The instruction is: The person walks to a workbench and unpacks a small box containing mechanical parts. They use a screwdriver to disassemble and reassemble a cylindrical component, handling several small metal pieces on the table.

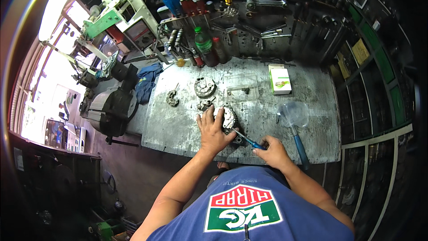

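Note:
My left hand (213, 129) lies with fingers spread against a round metal machine part (229, 118), which looks like an alternator housing. Its thumb is at the part's near edge. My right hand (273, 152) is closed around the blue handle of a screwdriver (252, 142), whose shaft points up-left to the part's near side; the tip's exact contact is too small to tell. Beyond my left fingertips lie small dark metal pieces (205, 104). A second round metal housing (205, 87) sits farther back, with a smaller curved metal part (172, 98) to its left.
On the metal-topped bench (178, 129) are a clear shallow tray (242, 87), a white-and-green box (280, 80) and a clear-headed mallet-like tool with a blue handle (301, 151). Bottles (203, 44) and hanging tools stand behind. A blue cloth (147, 82) and a dark machine (111, 111) are left.

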{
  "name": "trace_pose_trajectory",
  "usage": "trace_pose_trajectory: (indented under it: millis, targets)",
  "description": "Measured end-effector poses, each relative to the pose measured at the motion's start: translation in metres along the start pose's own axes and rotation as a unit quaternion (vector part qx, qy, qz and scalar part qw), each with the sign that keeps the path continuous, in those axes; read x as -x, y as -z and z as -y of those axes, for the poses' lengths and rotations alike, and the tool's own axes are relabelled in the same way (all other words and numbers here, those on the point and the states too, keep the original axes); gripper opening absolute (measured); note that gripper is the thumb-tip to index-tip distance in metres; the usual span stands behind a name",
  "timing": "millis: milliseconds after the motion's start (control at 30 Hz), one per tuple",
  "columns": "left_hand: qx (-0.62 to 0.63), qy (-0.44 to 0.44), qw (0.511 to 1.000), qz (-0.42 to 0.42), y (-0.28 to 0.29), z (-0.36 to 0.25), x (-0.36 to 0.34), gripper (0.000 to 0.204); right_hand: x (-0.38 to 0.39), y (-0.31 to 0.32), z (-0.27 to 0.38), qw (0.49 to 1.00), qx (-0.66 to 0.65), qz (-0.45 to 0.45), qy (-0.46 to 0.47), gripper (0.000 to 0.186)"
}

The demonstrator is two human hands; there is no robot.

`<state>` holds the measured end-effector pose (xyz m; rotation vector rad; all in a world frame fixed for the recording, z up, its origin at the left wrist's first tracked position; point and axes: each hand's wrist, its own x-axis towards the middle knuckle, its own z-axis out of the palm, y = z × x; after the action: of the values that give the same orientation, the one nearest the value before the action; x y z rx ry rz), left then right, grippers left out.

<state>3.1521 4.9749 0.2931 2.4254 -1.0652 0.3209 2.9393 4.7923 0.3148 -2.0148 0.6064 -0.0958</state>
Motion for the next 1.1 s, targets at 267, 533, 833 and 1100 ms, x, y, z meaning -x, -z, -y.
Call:
trace_pose_trajectory:
  millis: [267,533,833,1100]
  targets:
    - [0.019,0.004,1.000,-0.016,-0.004,0.000,0.001,0.104,-0.013,0.000,-0.007,0.944,-0.224,0.156,-0.183,0.026]
    - [0.005,-0.028,0.998,-0.047,-0.005,0.004,0.005,0.091,0.012,0.000,0.014,0.961,0.175,-0.149,0.151,0.023]
    - [0.004,-0.024,1.000,0.020,0.024,-0.002,-0.008,0.099,-0.012,0.009,0.000,0.997,-0.039,0.060,0.004,0.040]
    - [0.055,-0.141,0.967,0.204,0.043,0.009,-0.070,0.092,-0.010,0.022,0.031,0.971,0.210,0.006,0.112,0.034]
